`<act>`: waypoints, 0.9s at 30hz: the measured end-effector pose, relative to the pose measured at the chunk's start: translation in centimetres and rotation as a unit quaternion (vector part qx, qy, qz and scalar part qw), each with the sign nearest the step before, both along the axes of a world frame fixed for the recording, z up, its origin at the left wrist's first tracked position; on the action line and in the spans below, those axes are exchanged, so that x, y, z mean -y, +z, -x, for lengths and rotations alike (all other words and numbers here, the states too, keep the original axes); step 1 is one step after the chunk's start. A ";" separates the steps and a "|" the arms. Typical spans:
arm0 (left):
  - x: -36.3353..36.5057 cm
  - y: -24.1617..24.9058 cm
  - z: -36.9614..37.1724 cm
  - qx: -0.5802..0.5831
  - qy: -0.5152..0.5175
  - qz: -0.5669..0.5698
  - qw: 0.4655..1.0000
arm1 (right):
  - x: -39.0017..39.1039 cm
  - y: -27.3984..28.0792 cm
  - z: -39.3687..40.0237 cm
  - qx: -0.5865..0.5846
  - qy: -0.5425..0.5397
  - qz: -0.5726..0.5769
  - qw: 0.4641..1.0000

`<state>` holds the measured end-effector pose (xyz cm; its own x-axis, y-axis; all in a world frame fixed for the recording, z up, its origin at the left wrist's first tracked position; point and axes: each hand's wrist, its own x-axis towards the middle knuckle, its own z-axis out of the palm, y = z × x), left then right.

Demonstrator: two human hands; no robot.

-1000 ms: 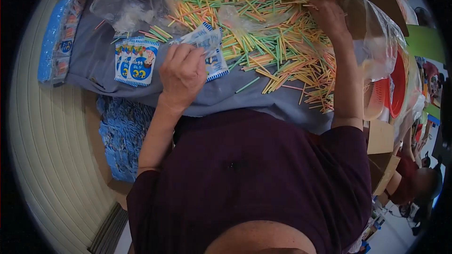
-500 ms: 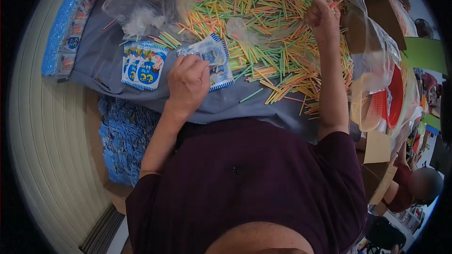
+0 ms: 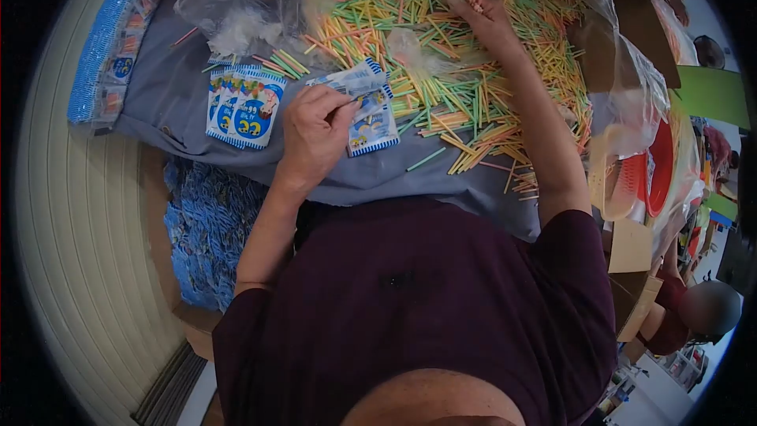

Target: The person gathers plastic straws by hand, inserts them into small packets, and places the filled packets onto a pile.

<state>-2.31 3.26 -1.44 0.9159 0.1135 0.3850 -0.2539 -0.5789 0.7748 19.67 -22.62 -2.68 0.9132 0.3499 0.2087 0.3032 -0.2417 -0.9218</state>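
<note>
Sachet (image 3: 356, 83) pinched in left hand (image 3: 314, 136) fingers, mouth toward the sticks | right hand (image 3: 482, 25) nearer, fingers closing on coloured sticks (image 3: 473, 87) at bench (image 3: 331, 173) far edge | sticks lie crisscross

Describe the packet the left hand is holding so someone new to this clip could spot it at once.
Start at the big heap of coloured sticks on the grey cloth. At its near edge the left hand pinches a small blue-and-white packet, lifted above another packet lying flat. Unlike the fanned packets further left, it is raised and crumpled.
</note>
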 end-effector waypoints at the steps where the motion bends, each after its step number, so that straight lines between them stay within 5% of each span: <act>1: 0.0 -0.1 0.1 0.000 0.002 0.001 1.000 | 0.1 -0.4 -0.4 -0.001 0.032 0.046 0.998; 6: 1.0 0.5 0.7 0.061 -0.001 -0.153 0.986 | 1.0 -0.8 -1.6 -0.026 0.037 0.049 0.998; 10: 0.9 0.3 1.1 0.041 -0.003 -0.158 0.987 | -0.6 0.8 0.1 0.110 0.093 0.105 0.984; 13: 0.4 0.0 0.4 0.025 -0.007 -0.085 0.996 | -0.2 0.3 -0.9 0.042 0.089 0.114 0.989; 18: 0.1 0.1 0.1 0.104 0.027 -0.102 0.989 | -0.7 3.2 0.2 0.115 0.010 0.171 0.978; 21: 0.6 -1.3 1.2 0.089 -0.004 -0.162 0.983 | -0.4 1.9 0.1 0.266 0.102 0.217 0.933; 23: 1.0 -0.8 1.7 0.078 0.002 -0.170 0.982 | -1.0 2.1 1.9 0.323 0.070 0.467 0.820; 27: 1.6 -0.8 1.8 0.099 0.032 -0.210 0.972 | -1.8 2.3 2.4 0.347 0.029 0.471 0.810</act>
<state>-4.14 1.69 -2.25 0.8155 -0.0374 0.5775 -0.3266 -0.8535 0.4060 17.30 -20.79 -0.42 0.6660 0.6912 0.2805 0.7061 -0.7054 0.0618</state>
